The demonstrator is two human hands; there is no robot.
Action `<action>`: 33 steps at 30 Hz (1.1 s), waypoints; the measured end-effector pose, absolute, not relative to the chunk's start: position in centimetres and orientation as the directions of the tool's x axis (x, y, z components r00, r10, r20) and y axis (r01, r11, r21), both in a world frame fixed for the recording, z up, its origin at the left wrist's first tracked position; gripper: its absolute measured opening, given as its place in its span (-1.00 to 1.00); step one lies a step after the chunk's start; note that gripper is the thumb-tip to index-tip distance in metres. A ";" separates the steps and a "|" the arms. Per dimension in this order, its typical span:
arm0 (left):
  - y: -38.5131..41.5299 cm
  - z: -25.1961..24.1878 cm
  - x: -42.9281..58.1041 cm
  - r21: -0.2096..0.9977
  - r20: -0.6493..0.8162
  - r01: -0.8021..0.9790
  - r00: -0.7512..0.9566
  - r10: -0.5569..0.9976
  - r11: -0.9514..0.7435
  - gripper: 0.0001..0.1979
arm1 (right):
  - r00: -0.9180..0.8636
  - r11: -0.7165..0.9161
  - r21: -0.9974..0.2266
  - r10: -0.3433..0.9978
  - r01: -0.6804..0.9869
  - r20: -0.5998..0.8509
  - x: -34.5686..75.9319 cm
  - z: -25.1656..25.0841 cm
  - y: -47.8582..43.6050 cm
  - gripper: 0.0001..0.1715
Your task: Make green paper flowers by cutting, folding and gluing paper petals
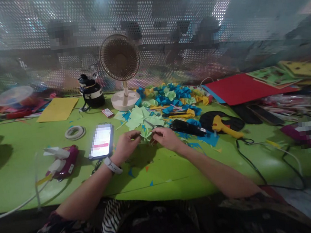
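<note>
A small light-green paper flower (146,133) is held up between my two hands, just above the table. My left hand (127,145) pinches its left side with thumb and fingers. On the opposite side, my right hand (167,137) has its fingertips closed on the flower's edge. Right behind it lie pale-green cut paper pieces (138,116), with a thin grey tool partly showing among them. A black stapler-like object (187,127) rests to the right of my right hand. Farther back is a heap of blue, yellow and green paper flowers (171,95).
A lit phone (101,141), a tape roll (74,132) and a maroon power strip (65,165) lie on the left. A fan (120,58) and a black jug (93,94) stand behind. On the right are a yellow glue gun (225,127), its trailing cord and red sheets (249,87).
</note>
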State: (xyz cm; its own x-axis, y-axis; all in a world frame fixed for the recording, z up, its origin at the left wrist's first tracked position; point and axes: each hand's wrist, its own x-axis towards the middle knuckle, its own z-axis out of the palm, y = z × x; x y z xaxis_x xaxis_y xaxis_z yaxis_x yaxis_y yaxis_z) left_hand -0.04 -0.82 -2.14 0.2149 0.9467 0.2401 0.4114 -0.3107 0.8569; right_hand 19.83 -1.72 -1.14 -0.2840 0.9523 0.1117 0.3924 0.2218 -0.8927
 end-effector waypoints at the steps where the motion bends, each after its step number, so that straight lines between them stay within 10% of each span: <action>1: -0.8 -2.1 -0.1 0.849 0.241 0.428 0.210 0.948 -0.310 -0.78 | -0.270 0.233 -0.887 0.954 0.400 0.129 19.9 -1.1 -1.7 -0.84; 9: 0.0 -1.7 -0.7 0.830 0.194 0.482 0.222 0.955 -0.281 -0.74 | -0.290 0.150 -0.835 0.957 0.530 -0.013 20.7 -1.1 -0.9 -0.81; 21: 1.7 -2.6 -1.9 0.755 0.268 0.588 0.127 0.955 -0.290 -0.79 | -0.189 0.303 -0.689 0.953 0.659 0.238 22.3 0.6 -0.5 -0.77; 33: 2.0 -1.5 -2.2 0.897 0.282 0.379 -0.098 0.954 -0.226 -0.68 | -0.657 0.648 -0.362 0.745 0.670 0.118 20.0 -0.9 -2.6 -0.60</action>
